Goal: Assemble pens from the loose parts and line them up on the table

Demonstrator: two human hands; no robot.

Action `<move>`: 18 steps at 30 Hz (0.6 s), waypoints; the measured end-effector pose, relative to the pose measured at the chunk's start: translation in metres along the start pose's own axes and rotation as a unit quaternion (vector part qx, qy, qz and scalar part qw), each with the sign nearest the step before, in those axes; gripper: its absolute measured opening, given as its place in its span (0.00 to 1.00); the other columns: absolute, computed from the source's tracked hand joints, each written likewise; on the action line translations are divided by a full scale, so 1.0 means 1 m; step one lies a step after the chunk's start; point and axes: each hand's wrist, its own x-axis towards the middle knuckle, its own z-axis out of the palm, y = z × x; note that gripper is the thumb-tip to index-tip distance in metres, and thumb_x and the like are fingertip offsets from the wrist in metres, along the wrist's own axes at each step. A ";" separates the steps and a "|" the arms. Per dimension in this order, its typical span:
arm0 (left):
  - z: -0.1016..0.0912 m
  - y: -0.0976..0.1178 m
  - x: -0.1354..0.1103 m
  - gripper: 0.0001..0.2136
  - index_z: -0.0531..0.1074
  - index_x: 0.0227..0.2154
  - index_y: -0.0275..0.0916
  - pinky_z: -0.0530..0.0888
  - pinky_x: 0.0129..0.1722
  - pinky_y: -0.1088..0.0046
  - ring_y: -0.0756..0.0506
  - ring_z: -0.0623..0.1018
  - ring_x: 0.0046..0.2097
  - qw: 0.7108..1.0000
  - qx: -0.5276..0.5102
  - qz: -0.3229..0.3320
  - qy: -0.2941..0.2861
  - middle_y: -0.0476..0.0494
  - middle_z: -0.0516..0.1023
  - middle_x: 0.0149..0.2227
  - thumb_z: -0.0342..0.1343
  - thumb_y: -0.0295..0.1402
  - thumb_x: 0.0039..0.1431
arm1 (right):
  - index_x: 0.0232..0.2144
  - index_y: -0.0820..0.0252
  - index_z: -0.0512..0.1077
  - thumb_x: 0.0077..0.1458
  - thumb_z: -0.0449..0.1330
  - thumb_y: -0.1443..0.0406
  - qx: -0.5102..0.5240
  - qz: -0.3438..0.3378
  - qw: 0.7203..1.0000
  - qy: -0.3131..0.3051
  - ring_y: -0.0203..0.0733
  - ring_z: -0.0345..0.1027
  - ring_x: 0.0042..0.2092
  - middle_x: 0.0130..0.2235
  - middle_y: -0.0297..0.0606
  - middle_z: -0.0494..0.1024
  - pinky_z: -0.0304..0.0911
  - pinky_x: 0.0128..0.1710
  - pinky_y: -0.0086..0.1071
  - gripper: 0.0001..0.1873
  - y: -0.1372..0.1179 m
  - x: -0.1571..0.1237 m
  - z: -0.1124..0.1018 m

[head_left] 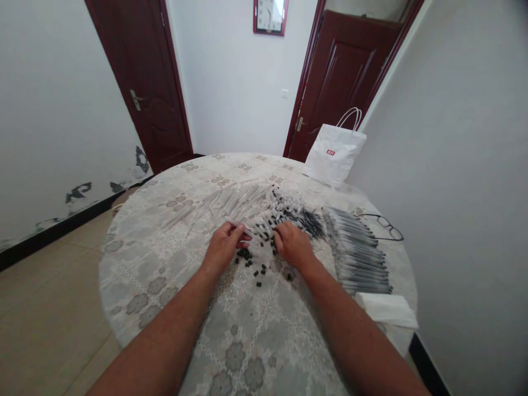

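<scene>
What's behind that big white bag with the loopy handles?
Behind the white bag, you can see part of a dark red door and a pale wall. The bag covers whatever is directly behind it, so that can't be seen.

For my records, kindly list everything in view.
clear tubes: many, translucent, centre
white pieces: many, white, centre right
black pieces: many, black, centre
thin rods: many, black, centre right
aligned sticks: many, grey, table right
glasses: one pair, dark, right
bundle: one, white, right edge
bag: one, white, far right
table: one, pale patterned, centre
walls: three, white, background
clock: one, red frame, far wall
switch: one, white, far wall
doors: two, dark red, background
floor: one, tan, left
left grip: one, centre, holding clear tube
right grip: one, centre, contents hidden
</scene>
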 end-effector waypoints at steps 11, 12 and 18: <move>0.002 -0.002 0.001 0.18 0.68 0.38 0.37 0.79 0.32 0.66 0.43 0.81 0.36 1.000 -0.011 -0.007 0.015 0.41 0.79 0.34 0.59 0.48 0.56 | 0.42 0.64 0.79 0.59 0.56 0.60 -0.076 0.198 0.965 -0.155 0.54 0.77 0.46 0.44 0.57 0.81 0.67 0.44 0.38 0.16 0.061 0.004 0.006; 0.002 -0.002 0.001 0.19 0.68 0.38 0.37 0.79 0.32 0.66 0.43 0.81 0.36 1.000 -0.010 -0.007 0.015 0.41 0.79 0.34 0.59 0.48 0.56 | 0.41 0.64 0.79 0.58 0.56 0.61 -0.074 0.196 0.965 -0.159 0.53 0.77 0.46 0.44 0.57 0.81 0.67 0.44 0.37 0.16 0.060 0.004 0.007; 0.003 -0.002 -0.002 0.19 0.69 0.38 0.37 0.79 0.32 0.66 0.43 0.81 0.36 1.000 -0.006 0.001 0.003 0.41 0.79 0.34 0.59 0.49 0.55 | 0.41 0.62 0.79 0.57 0.56 0.61 -0.056 0.181 0.966 -0.175 0.50 0.77 0.46 0.44 0.54 0.81 0.67 0.44 0.35 0.15 0.061 0.004 0.008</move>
